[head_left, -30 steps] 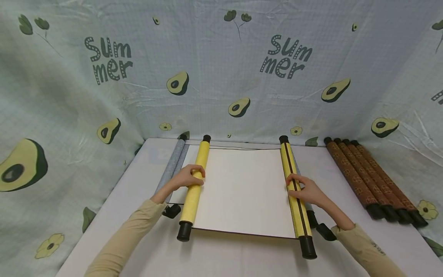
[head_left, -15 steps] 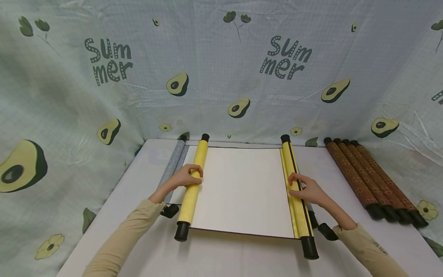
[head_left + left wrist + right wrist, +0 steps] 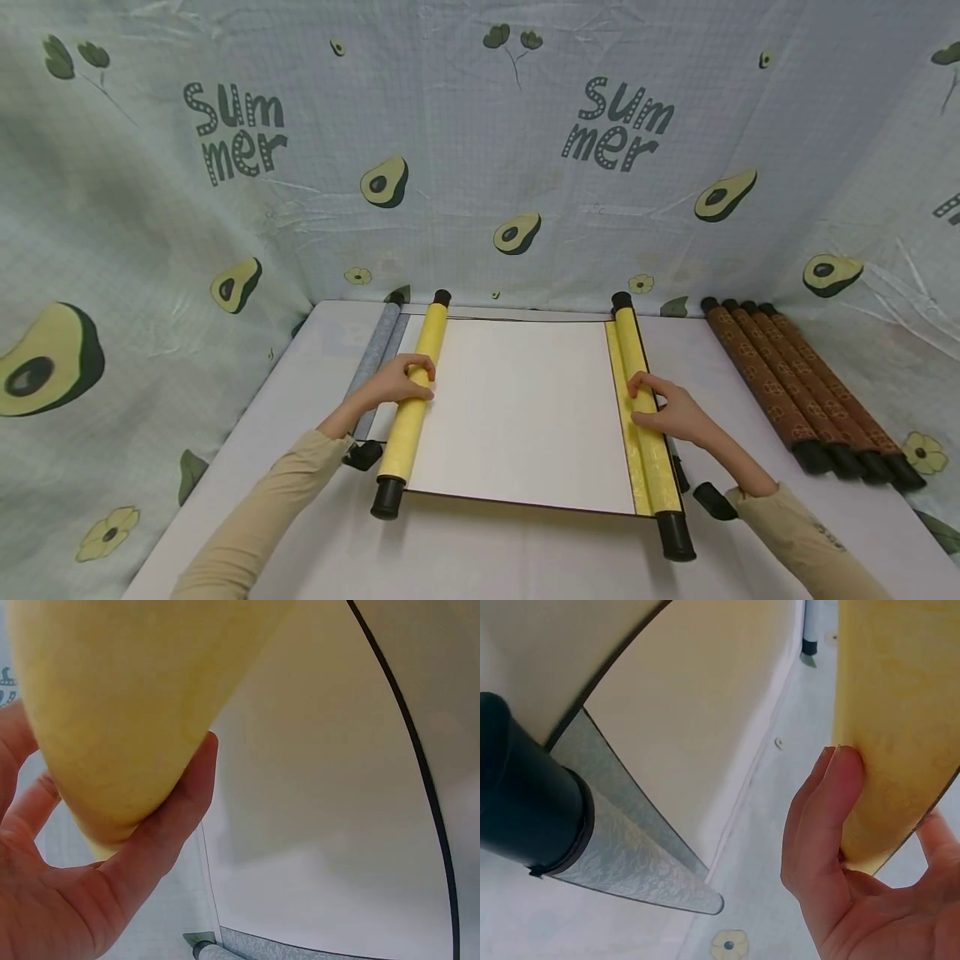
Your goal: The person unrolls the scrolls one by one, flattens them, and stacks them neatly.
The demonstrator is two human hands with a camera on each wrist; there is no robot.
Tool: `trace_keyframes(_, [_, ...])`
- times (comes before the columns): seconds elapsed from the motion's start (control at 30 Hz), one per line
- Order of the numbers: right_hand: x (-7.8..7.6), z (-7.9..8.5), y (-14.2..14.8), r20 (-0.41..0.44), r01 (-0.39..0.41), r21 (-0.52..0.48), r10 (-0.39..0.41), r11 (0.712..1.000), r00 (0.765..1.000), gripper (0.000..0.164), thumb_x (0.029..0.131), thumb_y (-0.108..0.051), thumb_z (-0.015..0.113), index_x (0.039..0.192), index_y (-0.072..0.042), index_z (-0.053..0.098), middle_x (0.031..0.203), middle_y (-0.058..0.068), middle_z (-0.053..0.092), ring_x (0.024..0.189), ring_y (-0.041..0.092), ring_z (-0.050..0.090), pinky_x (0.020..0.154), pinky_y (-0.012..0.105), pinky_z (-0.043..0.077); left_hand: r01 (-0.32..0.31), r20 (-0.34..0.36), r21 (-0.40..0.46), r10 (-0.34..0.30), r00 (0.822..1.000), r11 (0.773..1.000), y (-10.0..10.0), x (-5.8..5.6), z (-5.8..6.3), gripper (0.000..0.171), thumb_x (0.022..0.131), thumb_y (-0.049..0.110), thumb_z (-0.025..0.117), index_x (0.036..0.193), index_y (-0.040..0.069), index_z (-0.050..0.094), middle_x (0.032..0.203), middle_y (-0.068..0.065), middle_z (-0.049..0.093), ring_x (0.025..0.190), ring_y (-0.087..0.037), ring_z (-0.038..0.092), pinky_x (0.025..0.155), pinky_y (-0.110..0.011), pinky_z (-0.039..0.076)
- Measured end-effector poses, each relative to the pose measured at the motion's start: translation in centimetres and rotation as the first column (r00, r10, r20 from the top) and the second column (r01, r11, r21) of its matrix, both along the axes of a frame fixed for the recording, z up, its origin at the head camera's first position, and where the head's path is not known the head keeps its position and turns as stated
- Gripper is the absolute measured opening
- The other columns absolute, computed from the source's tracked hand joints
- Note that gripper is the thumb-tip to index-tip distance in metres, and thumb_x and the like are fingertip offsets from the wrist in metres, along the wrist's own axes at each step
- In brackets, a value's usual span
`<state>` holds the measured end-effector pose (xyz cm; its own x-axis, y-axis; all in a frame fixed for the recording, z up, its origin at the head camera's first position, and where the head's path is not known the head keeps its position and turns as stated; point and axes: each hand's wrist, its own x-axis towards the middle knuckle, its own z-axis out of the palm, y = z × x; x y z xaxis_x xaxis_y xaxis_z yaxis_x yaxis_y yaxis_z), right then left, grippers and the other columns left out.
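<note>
A yellow scroll with black end caps is spread between both hands, raised over the table. Its white sheet (image 3: 517, 408) stretches between two rollers. My left hand (image 3: 393, 380) grips the left roller (image 3: 406, 433), thumb on the inner side. The right roller (image 3: 658, 467) is held by my right hand (image 3: 671, 410), fingers and thumb around its middle. A flat yellow border (image 3: 626, 400) shows beside that roller. Below lies another opened scroll with grey-blue rollers (image 3: 372, 354); the yellow scroll hides most of it. In the right wrist view its patterned roller (image 3: 641, 836) shows beneath.
Several brown patterned scrolls (image 3: 806, 387) with black caps lie side by side at the table's right. A patterned cloth (image 3: 450, 125) with avocados hangs behind the white table (image 3: 480, 558) and along its sides.
The left roller has shifted slightly left, the right one slightly right. The right roller has turned: its dark stripe has rolled to the outer edge and the yellow border has come into view.
</note>
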<state>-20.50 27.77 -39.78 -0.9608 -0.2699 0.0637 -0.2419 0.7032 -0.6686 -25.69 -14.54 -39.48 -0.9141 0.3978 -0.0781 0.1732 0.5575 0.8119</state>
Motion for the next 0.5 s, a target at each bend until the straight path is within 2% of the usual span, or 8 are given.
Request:
trace_keyframes(0.17, [0.12,0.06,0.21,0.017,0.008,-0.001,-0.008,1.000,1.000,0.021,0.074,-0.011,0.063,0.091,-0.008,0.052,0.101,0.014,0.052,0.084,0.024,0.045,0.055,0.026,0.040,-0.022,0.036,-0.016,0.022,0.999,1.000,-0.14,-0.03,-0.04,0.019,0.074,0.007,0.065,0.089,0.002,0.055,0.096,-0.019,0.050,0.064,-0.019,0.050,0.050,-0.024,0.043])
trace_keyframes(0.3, [0.20,0.07,0.41,0.021,0.010,-0.002,-0.010,1.000,1.000,0.019,0.074,-0.012,0.062,0.091,-0.008,0.054,0.100,0.014,0.054,0.083,0.023,0.045,0.056,0.026,0.041,-0.033,0.029,-0.033,0.034,0.999,0.999,-0.19,-0.03,0.01,0.017,0.074,0.007,0.063,0.089,0.003,0.057,0.096,-0.018,0.050,0.063,-0.018,0.049,0.047,-0.023,0.041])
trace_keyframes(0.5, [0.24,0.19,0.63,0.021,0.018,0.005,-0.018,1.000,1.000,0.014,0.075,-0.011,0.060,0.088,-0.008,0.056,0.097,0.013,0.054,0.082,0.023,0.046,0.056,0.027,0.042,-0.021,0.038,-0.032,0.022,0.999,0.999,-0.44,0.11,0.28,0.016,0.076,0.008,0.061,0.090,0.002,0.057,0.097,-0.020,0.050,0.061,-0.017,0.049,0.047,-0.023,0.041])
